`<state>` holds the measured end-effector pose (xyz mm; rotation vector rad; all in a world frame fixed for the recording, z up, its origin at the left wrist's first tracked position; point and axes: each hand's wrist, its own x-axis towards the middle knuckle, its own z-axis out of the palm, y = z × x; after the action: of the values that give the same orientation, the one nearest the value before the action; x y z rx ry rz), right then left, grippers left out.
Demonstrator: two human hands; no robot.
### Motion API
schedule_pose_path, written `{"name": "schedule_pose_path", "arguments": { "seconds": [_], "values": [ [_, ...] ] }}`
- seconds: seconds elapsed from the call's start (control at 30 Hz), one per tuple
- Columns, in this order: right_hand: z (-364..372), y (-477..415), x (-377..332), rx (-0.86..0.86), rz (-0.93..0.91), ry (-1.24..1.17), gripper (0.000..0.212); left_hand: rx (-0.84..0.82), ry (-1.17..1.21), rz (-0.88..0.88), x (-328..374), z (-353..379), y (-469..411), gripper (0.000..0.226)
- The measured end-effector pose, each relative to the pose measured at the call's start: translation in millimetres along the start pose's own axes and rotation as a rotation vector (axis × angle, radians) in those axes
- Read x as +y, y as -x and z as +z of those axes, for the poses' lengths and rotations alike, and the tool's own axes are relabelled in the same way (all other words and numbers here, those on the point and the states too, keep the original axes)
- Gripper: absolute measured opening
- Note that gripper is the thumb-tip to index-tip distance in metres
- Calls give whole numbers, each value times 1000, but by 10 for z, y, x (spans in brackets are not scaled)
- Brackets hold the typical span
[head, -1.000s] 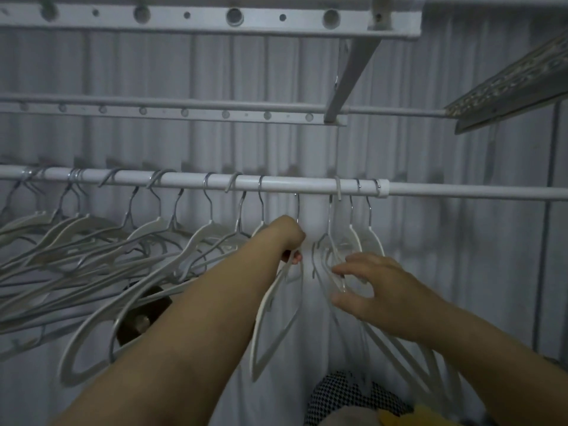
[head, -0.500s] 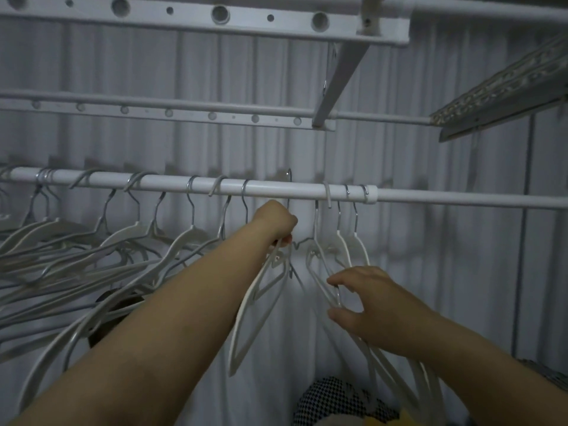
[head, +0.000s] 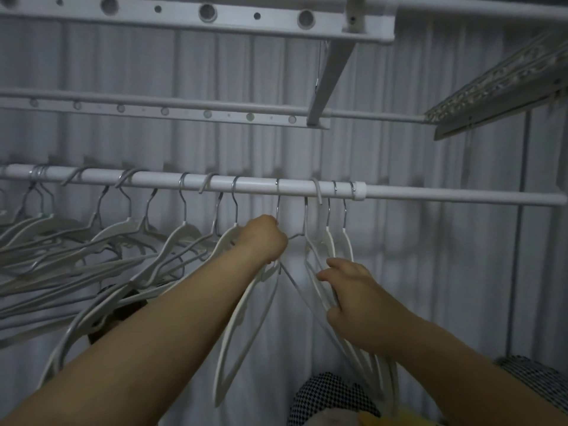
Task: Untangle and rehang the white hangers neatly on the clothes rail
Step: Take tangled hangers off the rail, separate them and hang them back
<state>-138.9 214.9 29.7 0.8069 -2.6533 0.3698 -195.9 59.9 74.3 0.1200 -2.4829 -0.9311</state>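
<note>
A white clothes rail [head: 430,196] runs across the view. My left hand [head: 264,239] is closed on the neck of a white hanger [head: 246,321] whose metal hook [head: 277,198] sits over the rail. To its right, three white hangers [head: 335,241] hang close together near a rail collar [head: 359,191]. My right hand [head: 356,299] pinches the arms of these hangers together. On the left, several white hangers [head: 101,250] hang crossed and tangled.
A second perforated bar [head: 172,113] and a top bar [head: 215,16] lie above the rail, joined by a slanted bracket [head: 329,72]. A patterned shelf edge [head: 498,87] juts in at upper right. Checked fabric [head: 325,398] lies below the hangers. A grey curtain hangs behind.
My left hand lifted the hanger, and its hook now sits over the rail. My right hand slid lower along the grouped hangers' arms.
</note>
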Motion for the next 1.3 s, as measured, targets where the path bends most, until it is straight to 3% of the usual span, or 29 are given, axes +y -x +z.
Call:
{"name": "schedule_pose_path", "arguments": {
  "seconds": [0.3,0.57,0.8,0.93,1.0,1.1,1.3],
  "values": [
    [-94,12,2,34,-77,53,55,47,-202,50,-62,-126,284,45],
    [-122,-163,-399,215,-209,-86,41,421,-276,195,-453,-513,922,34],
    [-27,-375,-726,17,-30,37,54,253,-328,14,-780,-483,1174,48],
    [31,-446,-737,-67,11,37,60,130,-353,-23,-888,-472,1166,31],
    [55,-454,-711,-74,8,36,63,124,-329,-7,-918,-472,1159,19],
    [55,-418,-652,-82,21,59,65,162,-260,3,-940,-473,1146,21],
    [25,-286,-478,-7,40,68,50,181,-233,14,-924,-465,1100,23]
  ]
}}
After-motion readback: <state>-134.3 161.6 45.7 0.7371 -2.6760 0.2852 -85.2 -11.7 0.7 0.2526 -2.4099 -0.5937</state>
